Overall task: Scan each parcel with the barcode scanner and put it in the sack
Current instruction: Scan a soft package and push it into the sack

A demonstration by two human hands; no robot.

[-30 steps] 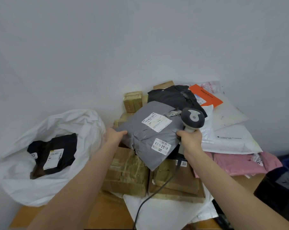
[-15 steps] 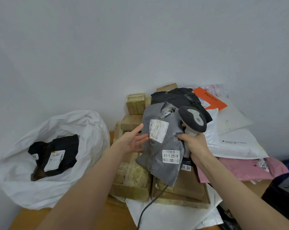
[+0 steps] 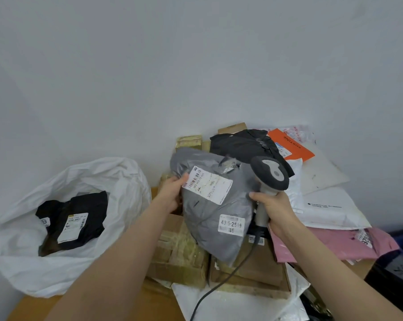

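Observation:
A grey plastic mailer parcel (image 3: 209,216) hangs tilted above the pile, with a white barcode label near its top and a second label reading 43-5-2519 lower down. My left hand (image 3: 172,193) grips its upper left edge beside the barcode label. My right hand (image 3: 274,209) holds the handle of the barcode scanner (image 3: 270,174), whose dark head sits just right of the parcel, cable trailing down. The white sack (image 3: 117,181) lies open at the left with a black parcel (image 3: 75,218) inside.
On the wooden table are several taped cardboard boxes (image 3: 179,256), a black mailer (image 3: 242,144), an orange envelope (image 3: 291,144), white mailers (image 3: 330,205) and a pink mailer (image 3: 335,244). A white wall stands close behind. Dark objects sit at the lower right.
The grey parcel has been lifted off the pile and turned upright, its barcode label now facing me. My left hand shifted to its upper left edge. The scanner stayed to the right.

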